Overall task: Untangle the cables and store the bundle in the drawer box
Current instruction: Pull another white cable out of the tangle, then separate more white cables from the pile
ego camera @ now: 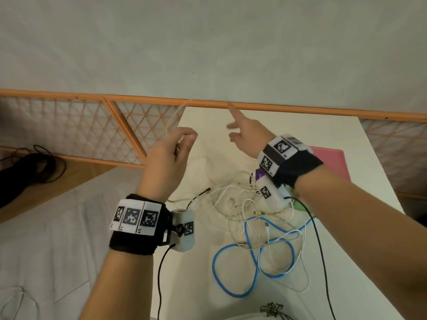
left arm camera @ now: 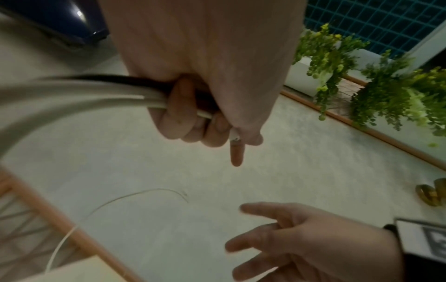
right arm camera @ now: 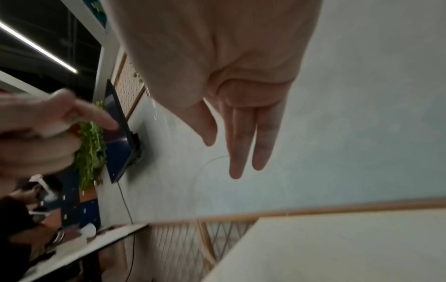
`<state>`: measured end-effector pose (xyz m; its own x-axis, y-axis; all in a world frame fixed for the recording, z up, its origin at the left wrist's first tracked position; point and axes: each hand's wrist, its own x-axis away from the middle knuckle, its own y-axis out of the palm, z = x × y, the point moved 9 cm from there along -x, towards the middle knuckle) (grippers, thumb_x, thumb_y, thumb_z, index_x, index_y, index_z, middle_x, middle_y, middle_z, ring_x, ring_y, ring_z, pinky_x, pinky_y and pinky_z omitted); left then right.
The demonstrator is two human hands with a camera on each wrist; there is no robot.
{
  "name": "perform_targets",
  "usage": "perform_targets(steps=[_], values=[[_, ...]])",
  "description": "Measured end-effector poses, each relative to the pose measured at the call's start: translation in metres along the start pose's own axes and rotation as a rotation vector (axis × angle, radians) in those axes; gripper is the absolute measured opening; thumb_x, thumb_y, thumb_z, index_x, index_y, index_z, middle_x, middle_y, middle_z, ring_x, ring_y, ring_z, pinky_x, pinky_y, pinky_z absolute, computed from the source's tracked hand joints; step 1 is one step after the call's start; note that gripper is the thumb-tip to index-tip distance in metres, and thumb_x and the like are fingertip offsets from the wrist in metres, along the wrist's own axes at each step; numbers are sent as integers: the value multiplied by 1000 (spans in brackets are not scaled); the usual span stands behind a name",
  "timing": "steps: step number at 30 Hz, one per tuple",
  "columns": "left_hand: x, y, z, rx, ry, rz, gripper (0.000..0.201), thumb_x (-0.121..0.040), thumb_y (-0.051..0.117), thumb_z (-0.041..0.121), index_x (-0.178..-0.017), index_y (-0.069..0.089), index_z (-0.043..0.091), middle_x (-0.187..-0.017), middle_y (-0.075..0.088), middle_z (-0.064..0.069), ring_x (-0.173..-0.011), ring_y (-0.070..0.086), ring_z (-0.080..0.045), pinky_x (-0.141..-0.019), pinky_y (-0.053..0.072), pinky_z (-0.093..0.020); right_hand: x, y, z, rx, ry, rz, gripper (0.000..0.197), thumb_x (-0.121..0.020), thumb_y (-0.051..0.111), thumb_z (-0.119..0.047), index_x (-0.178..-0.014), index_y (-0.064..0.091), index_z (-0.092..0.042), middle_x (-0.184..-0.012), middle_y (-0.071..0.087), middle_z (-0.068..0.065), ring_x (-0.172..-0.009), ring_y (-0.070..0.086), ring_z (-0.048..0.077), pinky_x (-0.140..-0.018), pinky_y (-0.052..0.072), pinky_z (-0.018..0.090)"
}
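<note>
Two hands are raised above a white table (ego camera: 300, 139) strewn with tangled cables. The left hand (ego camera: 167, 158) is clenched around a white cable (left arm camera: 72, 95), its fingers (left arm camera: 178, 106) curled over the strands, with the cable's white plug end (left arm camera: 234, 136) poking out beside the thumb; a thin pale length of it runs up from the fist toward the orange rail (ego camera: 277, 107) at the table's far edge. The right hand (ego camera: 247, 137) grasps nothing: its fingers (right arm camera: 241, 137) are straight and spread, held in the air just beside the left hand and apart from it. Below the wrists, the rest of the cables lie in a loose knot on the tabletop: several white cables (ego camera: 233, 204) looped over one another, a blue cable (ego camera: 251, 269) in wide coils nearest the person, and a short black lead (ego camera: 199, 195) at the tangle's left side. A pink box (ego camera: 332, 162) sits on the table behind the right wrist, partly hidden by it. A dark coil of cord (ego camera: 34, 167) lies on the floor well to the left.
</note>
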<state>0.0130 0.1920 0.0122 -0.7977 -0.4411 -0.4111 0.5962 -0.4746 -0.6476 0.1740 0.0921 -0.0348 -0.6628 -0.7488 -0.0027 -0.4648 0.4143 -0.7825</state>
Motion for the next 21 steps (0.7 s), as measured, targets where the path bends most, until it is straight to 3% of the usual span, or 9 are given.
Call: perform_targets(steps=[2,4,5,9,12,14,17,18,21], values=[[4,16,-7,105,-16,-39,21,-100,44,33,-99,59,19,-52,43,9,-46,39,-7,-45,27,-16,4,31,18,75,46,-36,34,-91,47,-15,-124,52,-20,-109,66,6,-96,64,26,-81,49,31],[9,37,-14,188,-30,-96,19,-100,43,37,-87,53,28,-54,40,7,-48,35,-9,-49,30,-24,14,78,42,185,112,-183,20,-88,46,-15,-98,63,-13,-101,67,8,-92,64,28,-71,45,29],[12,49,-17,219,-38,-133,21,-100,42,37,-81,49,30,-56,37,6,-50,34,-9,-51,30,-28,20,103,55,239,146,-267,20,-88,46,-18,-95,64,-10,-101,67,10,-93,64,29,-69,43,29],[24,94,-22,339,-114,-266,29,-101,43,31,-73,42,27,-55,31,10,-51,30,-10,-53,28,-28,42,169,94,415,242,-426,41,-92,48,-38,-114,57,-4,-120,60,15,-109,57,31,-84,43,36],[31,112,-24,430,-175,-288,37,-102,43,29,-65,37,31,-58,27,10,-52,26,-12,-53,26,-28,52,190,115,410,289,-490,45,-94,47,-30,-129,48,-2,-136,50,16,-126,46,32,-103,36,39],[33,114,-28,466,-216,-261,38,-102,43,28,-64,35,27,-59,27,3,-53,25,-14,-53,26,-29,54,192,123,413,300,-516,41,-95,45,-24,-129,49,-3,-135,50,16,-125,47,31,-104,37,38],[33,113,-38,514,-275,-197,36,-101,43,30,-70,37,12,-62,28,-5,-53,26,-14,-52,25,-30,56,181,127,291,353,-463,28,-88,50,-20,-105,63,-1,-104,61,14,-96,57,26,-88,46,34],[34,113,-43,537,-303,-173,36,-100,44,32,-70,37,13,-61,27,-3,-52,24,-13,-51,24,-29,58,175,127,240,350,-416,24,-86,50,-18,-96,66,-3,-98,62,12,-90,58,25,-83,46,31],[37,110,-55,598,-378,-117,38,-99,43,35,-65,33,21,-58,25,6,-50,21,-11,-49,21,-27,74,141,122,-73,347,-135,18,-86,54,-13,-98,67,-8,-93,66,9,-84,61,21,-72,44,24]])
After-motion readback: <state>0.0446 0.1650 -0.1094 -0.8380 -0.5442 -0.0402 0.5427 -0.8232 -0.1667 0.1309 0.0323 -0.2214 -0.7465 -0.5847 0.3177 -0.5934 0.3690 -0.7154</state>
